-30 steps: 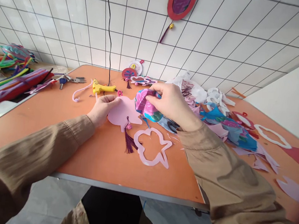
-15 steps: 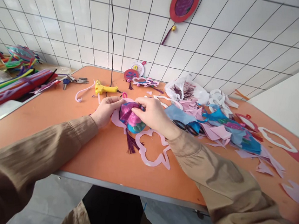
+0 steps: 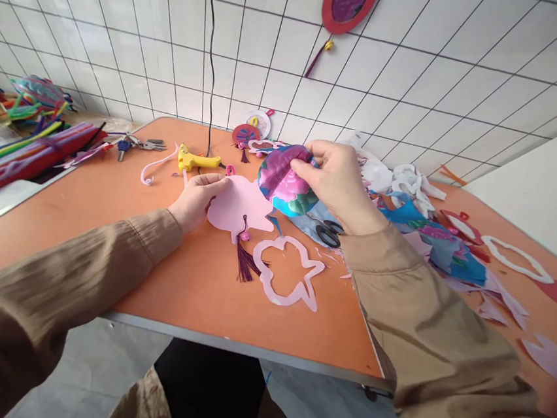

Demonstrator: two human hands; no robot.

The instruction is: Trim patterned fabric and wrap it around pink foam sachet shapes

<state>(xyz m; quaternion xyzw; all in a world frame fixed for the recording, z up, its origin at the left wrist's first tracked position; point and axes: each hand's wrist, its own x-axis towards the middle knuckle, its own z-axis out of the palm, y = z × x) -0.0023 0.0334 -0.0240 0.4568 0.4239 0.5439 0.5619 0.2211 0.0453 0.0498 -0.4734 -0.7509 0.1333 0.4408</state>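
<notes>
My left hand (image 3: 198,200) pinches the left edge of a pink foam cutout (image 3: 239,206), shaped with a wavy outline and a pointed right side. A pink loop (image 3: 229,170) shows at its top, and a dark purple tassel (image 3: 245,262) with a pink bead (image 3: 245,235) hangs at its lower edge. Between the thumb and fingers of my right hand (image 3: 328,174) is a round piece of shiny floral fabric (image 3: 287,180), purple, pink and blue, raised beside the cutout's upper right. Below them a pink frame-shaped cutout (image 3: 266,280) with an open middle lies flat on the table.
A yellow glue gun (image 3: 198,160) and keys (image 3: 123,148) lie on the orange table (image 3: 176,291). Black-handled scissors (image 3: 329,233) and fabric scraps (image 3: 456,256) are at right. Colourful pipe cleaners (image 3: 42,153) are piled at left. A red round ornament (image 3: 327,20) hangs on the tiled wall.
My right hand has lifted the floral fabric off the pink cutout, up and to the right. The cutout's face, bead and tassel string now show. My left hand stays at its edge.
</notes>
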